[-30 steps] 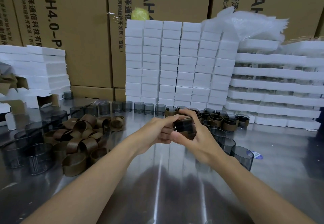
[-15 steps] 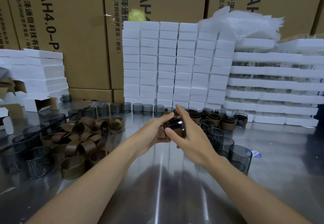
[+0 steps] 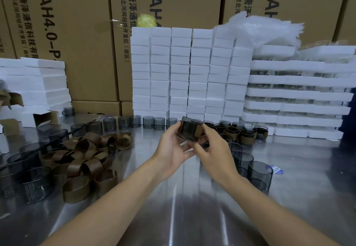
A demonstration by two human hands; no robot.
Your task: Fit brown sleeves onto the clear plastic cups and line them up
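I hold a smoky clear cup (image 3: 187,129) with a brown sleeve (image 3: 198,131) round it above the steel table (image 3: 192,207). My left hand (image 3: 171,149) grips it from the left and below. My right hand (image 3: 213,153) grips it from the right, thumb under it. A heap of loose brown sleeves (image 3: 82,159) lies at the left. Several sleeved cups (image 3: 244,132) stand in a group behind my right hand. Bare cups stand in a row along the back (image 3: 134,121), and more stand at my right (image 3: 259,175) and far left (image 3: 32,184).
Stacks of white foam blocks (image 3: 181,72) and foam trays (image 3: 296,95) line the back of the table, with cardboard cartons (image 3: 77,33) behind them. More foam and open small boxes (image 3: 38,91) sit at the left. A small blue-printed label (image 3: 276,169) lies at the right.
Both hands have lifted the cup a little and tilted it more upright. The brown sleeve now shows on its right side, and my right thumb has moved under the cup.
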